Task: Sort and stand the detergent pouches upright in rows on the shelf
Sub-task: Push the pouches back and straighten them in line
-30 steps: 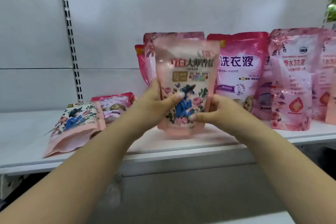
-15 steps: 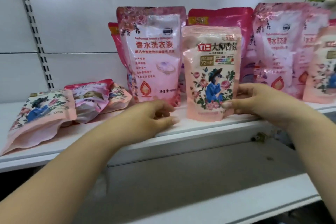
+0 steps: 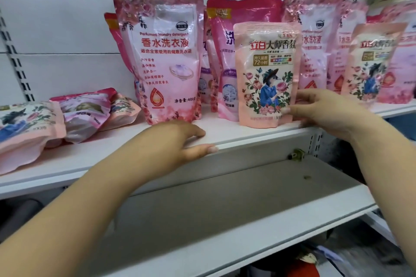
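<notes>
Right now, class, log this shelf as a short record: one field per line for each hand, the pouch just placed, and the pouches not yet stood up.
left hand: empty, resting on the shelf front edge
right hand: fingers touching the floral pouch's lower right side
floral pouch: upright, front row
tall pink pouch: upright, left of it
lying pouches: several flat at the left end

Pouches: glossy plastic film, crinkled, glare on tall pink pouch [image 3: 164,56]. Small floral pouch [image 3: 266,74]: duller satin sheen. Shelf [image 3: 112,157]: smooth white painted metal, matt. Back panel [image 3: 56,7]: matt white.
</notes>
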Tool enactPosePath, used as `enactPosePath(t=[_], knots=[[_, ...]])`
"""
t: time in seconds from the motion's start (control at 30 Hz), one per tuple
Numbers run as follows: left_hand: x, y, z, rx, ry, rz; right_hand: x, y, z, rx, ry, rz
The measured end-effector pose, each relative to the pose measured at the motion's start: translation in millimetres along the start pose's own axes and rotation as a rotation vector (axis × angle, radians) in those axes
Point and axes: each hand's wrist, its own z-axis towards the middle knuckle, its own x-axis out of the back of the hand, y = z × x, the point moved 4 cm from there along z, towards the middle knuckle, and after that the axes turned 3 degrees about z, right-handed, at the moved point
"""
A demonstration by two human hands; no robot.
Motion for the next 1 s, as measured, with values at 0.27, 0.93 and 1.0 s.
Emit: enactPosePath(t=[0.27, 0.93, 1.0], knots=[[4.8, 0.1, -4.9, -0.057, 0.123, -0.016, -15.8, 4.5, -38.8, 0.374, 0.521, 0.0], [49.9, -145.6, -126.3, 1.025, 0.19, -0.403, -243.8, -153.4, 3.9, 0.394, -0.346, -0.435], [54.8, -143.3, -129.5, 1.021, 0.25, -0.431, -263.7, -153.4, 16.6, 0.23, -0.447, -0.304]])
